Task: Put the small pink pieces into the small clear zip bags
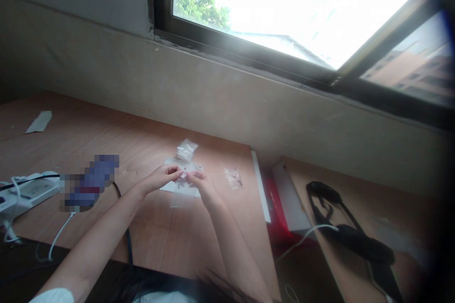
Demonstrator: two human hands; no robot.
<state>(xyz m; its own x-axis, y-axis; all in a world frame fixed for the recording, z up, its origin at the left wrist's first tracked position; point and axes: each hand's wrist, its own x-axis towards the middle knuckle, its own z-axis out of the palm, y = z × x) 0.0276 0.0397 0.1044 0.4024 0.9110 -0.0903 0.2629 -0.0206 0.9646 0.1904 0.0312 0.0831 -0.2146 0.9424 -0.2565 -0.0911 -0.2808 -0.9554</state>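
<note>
My left hand point(166, 176) and my right hand point(197, 178) meet over a white sheet point(166, 186) on the wooden table. The fingertips of both are pinched close together around a small, pale, shiny piece point(183, 176), too small and blurred to name. Tiny dark and pinkish bits show beside it on the sheet. Just behind the hands sits a crumpled clear plastic bag point(187, 150). Off to the right of my right hand is a second small clear bag point(233, 177) with little dark pieces in it.
At left, a white power strip point(30, 194) with cables stands beside a pixelated blue object point(90, 182). A paper scrap point(39, 121) lies farther back. Beyond the table's right edge are a red item point(277, 208) and a black headset-like device point(350, 239) on another surface. The wall and window rise behind.
</note>
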